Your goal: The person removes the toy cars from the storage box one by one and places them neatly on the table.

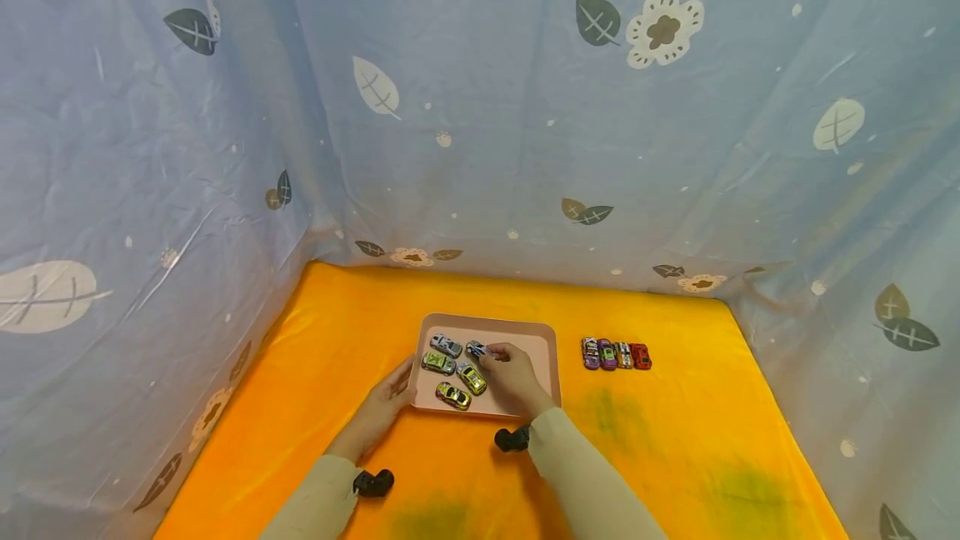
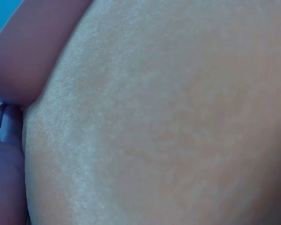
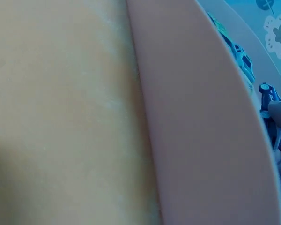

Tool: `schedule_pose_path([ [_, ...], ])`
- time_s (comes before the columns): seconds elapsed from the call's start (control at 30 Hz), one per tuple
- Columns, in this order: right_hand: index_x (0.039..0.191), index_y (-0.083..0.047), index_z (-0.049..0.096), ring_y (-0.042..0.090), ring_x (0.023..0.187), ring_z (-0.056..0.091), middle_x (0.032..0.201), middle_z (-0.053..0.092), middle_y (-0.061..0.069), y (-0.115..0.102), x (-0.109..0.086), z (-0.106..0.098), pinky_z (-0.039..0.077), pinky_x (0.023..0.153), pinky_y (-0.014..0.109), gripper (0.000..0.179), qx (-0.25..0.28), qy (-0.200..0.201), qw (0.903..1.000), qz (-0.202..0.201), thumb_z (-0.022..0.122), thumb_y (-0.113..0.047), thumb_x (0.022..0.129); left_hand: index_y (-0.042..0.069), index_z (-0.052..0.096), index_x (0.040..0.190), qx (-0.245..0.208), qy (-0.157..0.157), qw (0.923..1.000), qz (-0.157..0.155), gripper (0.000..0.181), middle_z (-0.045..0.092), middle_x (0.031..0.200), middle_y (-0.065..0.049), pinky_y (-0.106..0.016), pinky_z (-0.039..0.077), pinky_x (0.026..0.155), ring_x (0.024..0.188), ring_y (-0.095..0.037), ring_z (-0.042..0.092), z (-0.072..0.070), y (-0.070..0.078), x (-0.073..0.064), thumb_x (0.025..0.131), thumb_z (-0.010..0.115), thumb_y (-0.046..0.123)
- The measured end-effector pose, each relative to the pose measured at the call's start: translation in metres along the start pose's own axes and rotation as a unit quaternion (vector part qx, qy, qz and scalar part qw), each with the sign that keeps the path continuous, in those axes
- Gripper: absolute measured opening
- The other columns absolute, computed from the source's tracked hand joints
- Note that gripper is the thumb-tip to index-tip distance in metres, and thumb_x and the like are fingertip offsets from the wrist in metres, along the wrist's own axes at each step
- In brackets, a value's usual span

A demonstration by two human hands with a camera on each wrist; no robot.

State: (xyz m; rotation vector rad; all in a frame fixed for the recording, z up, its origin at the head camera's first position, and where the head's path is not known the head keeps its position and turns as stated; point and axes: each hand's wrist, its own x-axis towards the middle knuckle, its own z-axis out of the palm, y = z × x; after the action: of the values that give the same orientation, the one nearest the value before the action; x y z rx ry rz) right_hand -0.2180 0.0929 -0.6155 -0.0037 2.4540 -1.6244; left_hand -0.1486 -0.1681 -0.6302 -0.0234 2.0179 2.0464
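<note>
A pink tray (image 1: 536,365) lies on the orange cloth, with several small toy cars in its left half. My right hand (image 1: 515,376) reaches over the tray and pinches a white and dark toy car (image 1: 477,349) between thumb and fingers; the right wrist view also shows this toy car (image 3: 270,117), its wheels facing sideways. Around it lie a silver car (image 1: 446,346), a green car (image 1: 438,363), a yellow-green car (image 1: 472,379) and a yellow and purple car (image 1: 453,395). At the tray's front left corner, my left hand (image 1: 386,402) holds the side wall.
Right of the tray, a row of toy cars stands side by side on the cloth: a purple and white car (image 1: 591,353), a purple and green car (image 1: 607,354), a white and orange car (image 1: 624,355) and a red car (image 1: 641,356). A patterned grey-blue curtain (image 1: 480,148) surrounds the table.
</note>
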Motion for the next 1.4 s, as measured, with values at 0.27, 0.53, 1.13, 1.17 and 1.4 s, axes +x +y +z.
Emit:
schedule_pose_path([
  [0.27,0.121,-0.005,0.064,0.019,0.092,0.059,0.104,0.064,0.005,-0.004,-0.009,-0.027,0.051,0.078,0.031,0.039,0.023,-0.026,0.9994,-0.006,0.069,-0.029,0.09,0.026,0.032,0.153,0.006,-0.006,1.0,0.002,0.059,0.031,0.155,-0.007,-0.047,0.03,0.11,0.139,-0.03,0.032,0.0,-0.003,0.0,0.1,0.052,0.01],
  [0.53,0.12,-0.014,0.066,0.022,0.087,0.057,0.102,0.064,0.004,-0.021,-0.03,-0.073,0.048,0.072,0.031,0.036,0.027,0.029,0.998,-0.05,0.071,-0.031,0.089,0.03,0.032,0.152,0.014,-0.004,0.9999,0.003,0.058,0.032,0.155,-0.003,-0.046,0.03,0.11,0.14,-0.027,0.03,-0.002,-0.003,0.0,0.101,0.052,0.012],
  [1.13,0.133,-0.007,0.055,0.025,0.102,0.051,0.123,0.055,0.014,0.032,-0.054,-0.174,0.049,0.075,0.029,0.049,0.007,0.138,0.99,0.031,0.063,-0.036,0.094,0.026,0.029,0.153,0.002,-0.007,1.0,0.006,0.059,0.029,0.156,-0.008,-0.046,0.029,0.11,0.14,-0.03,0.029,-0.002,-0.006,0.0,0.101,0.051,0.01],
  [1.17,0.134,-0.007,0.053,0.026,0.104,0.051,0.125,0.054,0.015,0.036,-0.055,-0.179,0.049,0.076,0.029,0.05,0.005,0.139,0.9896,0.035,0.062,-0.037,0.095,0.026,0.03,0.153,0.0,-0.006,1.0,0.005,0.059,0.029,0.156,-0.008,-0.046,0.029,0.111,0.14,-0.029,0.03,-0.001,-0.006,0.001,0.101,0.051,0.01],
  [1.4,0.139,-0.005,0.048,0.029,0.114,0.046,0.129,0.049,0.017,0.059,-0.06,-0.201,0.047,0.082,0.03,0.056,-0.006,0.17,0.9834,0.063,0.057,-0.04,0.097,0.026,0.031,0.153,-0.006,-0.001,1.0,0.001,0.059,0.032,0.155,-0.005,-0.046,0.029,0.111,0.14,-0.027,0.031,0.0,-0.006,0.001,0.1,0.052,0.009],
])
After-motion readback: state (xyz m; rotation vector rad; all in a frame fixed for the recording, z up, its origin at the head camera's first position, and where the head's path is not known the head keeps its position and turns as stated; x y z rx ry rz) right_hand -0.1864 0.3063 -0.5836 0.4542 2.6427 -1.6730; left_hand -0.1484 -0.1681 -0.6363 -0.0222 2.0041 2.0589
